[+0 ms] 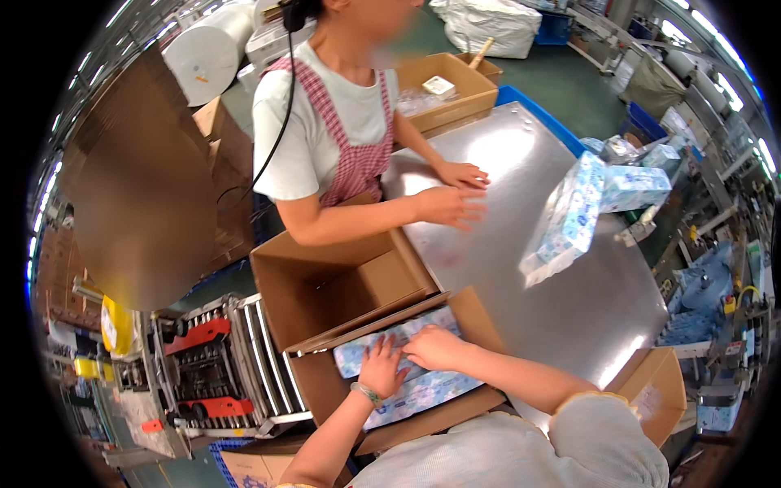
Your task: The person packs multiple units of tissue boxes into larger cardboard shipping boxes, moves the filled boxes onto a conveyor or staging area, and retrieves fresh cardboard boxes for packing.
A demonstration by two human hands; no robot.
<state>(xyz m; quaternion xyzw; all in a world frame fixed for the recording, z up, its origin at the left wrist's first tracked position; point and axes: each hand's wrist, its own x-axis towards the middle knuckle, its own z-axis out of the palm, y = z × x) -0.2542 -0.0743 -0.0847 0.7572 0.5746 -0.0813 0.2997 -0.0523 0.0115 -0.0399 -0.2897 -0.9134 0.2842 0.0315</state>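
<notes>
An open cardboard box (476, 320) stands in front of me, filled near its top with blue-and-white floral packs in plastic film, which look like tissue packs (427, 396). My left hand (382, 370), a bracelet at its wrist, lies on the packs with its fingers spread. Just to the right, my right hand (438, 348) rests on the packs with curled fingers pressed together. What lies under those fingertips is hidden. Beyond the metal table's middle, two more tissue packs (579, 207) (634, 189) are at the right; the nearer one is blurred.
An empty-looking open carton (350, 276) adjoins my box on its far side. Across the metal table (488, 252) a co-worker in a checked apron (358, 171) holds both hands over the surface. A roller conveyor (272, 358) lies left, a small carton (663, 390) right.
</notes>
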